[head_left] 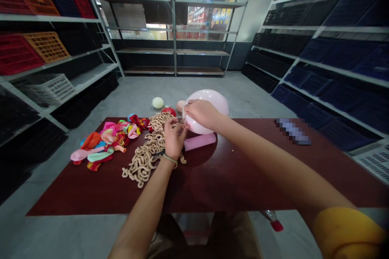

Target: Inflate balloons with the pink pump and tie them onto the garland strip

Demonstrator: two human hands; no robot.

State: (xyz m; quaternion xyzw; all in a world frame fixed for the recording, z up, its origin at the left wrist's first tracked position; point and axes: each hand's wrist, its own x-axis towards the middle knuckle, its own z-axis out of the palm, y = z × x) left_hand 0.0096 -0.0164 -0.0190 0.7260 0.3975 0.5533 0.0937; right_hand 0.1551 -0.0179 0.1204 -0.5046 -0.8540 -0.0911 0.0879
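A large inflated pale pink balloon [217, 107] is at the table's far edge. My right hand [202, 112] lies across its near left side, fingers curled down around the neck area. Just left of it, my left hand [174, 139] has its thumb and fingers pinched together at the balloon's neck end; the exact grip there is too small to make out. A pink cylinder [200, 141], apparently a hand pump, lies under the balloon beside my left hand. Tan curly pieces [146, 158] are heaped left of my left hand and partly behind it.
Limp, mostly uninflated coloured balloons [106, 143] are piled on the left of the dark red table [243, 182]. A pale green balloon [158, 102] and a red one [169, 111] show near the far edge. A blurred-out item [293, 131] lies at right. Shelves with crates [47, 46] flank the room.
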